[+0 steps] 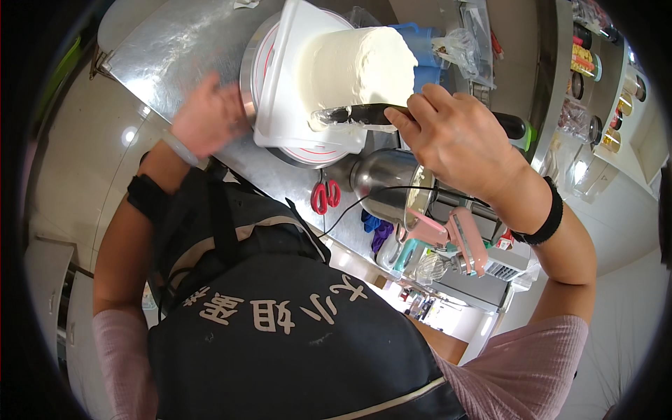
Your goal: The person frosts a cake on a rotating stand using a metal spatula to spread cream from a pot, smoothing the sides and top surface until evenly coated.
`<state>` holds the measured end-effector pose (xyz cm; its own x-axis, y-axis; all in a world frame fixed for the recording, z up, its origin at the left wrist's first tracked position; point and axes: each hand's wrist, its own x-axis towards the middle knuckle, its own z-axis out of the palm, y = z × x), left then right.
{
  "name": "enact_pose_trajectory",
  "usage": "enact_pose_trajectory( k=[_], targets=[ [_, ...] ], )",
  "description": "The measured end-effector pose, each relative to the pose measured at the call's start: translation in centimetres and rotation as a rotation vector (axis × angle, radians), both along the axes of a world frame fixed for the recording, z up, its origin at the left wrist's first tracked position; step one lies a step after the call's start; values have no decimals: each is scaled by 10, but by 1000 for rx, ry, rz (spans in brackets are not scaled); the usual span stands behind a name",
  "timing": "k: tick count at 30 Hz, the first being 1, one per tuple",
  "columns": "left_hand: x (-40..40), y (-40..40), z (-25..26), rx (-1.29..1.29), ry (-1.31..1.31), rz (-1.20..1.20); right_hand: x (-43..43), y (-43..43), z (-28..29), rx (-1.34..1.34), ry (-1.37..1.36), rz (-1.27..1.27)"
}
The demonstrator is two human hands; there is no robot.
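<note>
A tall cylindrical cake (336, 68) coated in pale cream sits on a white board (278, 105). Its top edge is rough and uneven. Beneath the board is a round turntable (310, 156) with red ring lines. My right hand (457, 139) grips a black-handled spatula (362, 114), whose cream-smeared blade lies along the side of the cake near its base. At the turntable's rim is my left hand (210, 115), blurred, with its fingers apart and nothing seen in it; whether it touches the rim cannot be told.
Red-handled scissors (325, 195) lie on the steel table (178, 47) by the turntable. Near them stand a metal bowl (383, 176) with cream inside and a pink mixer (467, 236). A thin black cable (357, 202) crosses there. Blue containers (422, 42) and shelved jars (585, 63) are beyond.
</note>
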<state>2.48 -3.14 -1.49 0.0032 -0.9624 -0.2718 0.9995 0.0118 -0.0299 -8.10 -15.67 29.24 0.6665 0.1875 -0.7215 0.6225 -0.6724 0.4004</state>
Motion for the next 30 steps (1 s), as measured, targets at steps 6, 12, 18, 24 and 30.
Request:
enact_pose_trajectory(
  k=[6,12,18,24,30],
  targets=[
    [40,3,7,-71,0,-37,-3,0,2,-15,11,-12],
    [11,2,-14,-267,30,-176,-2,-1,1,-27,23,7],
    [34,-2,16,128,90,77,-8,-5,1,-8,-2,-11],
    [25,-1,-21,-378,-28,-292,-3,-5,1,-5,-12,30],
    [-1,-4,-25,-277,223,13,-4,1,2,-14,-9,48]
  ],
)
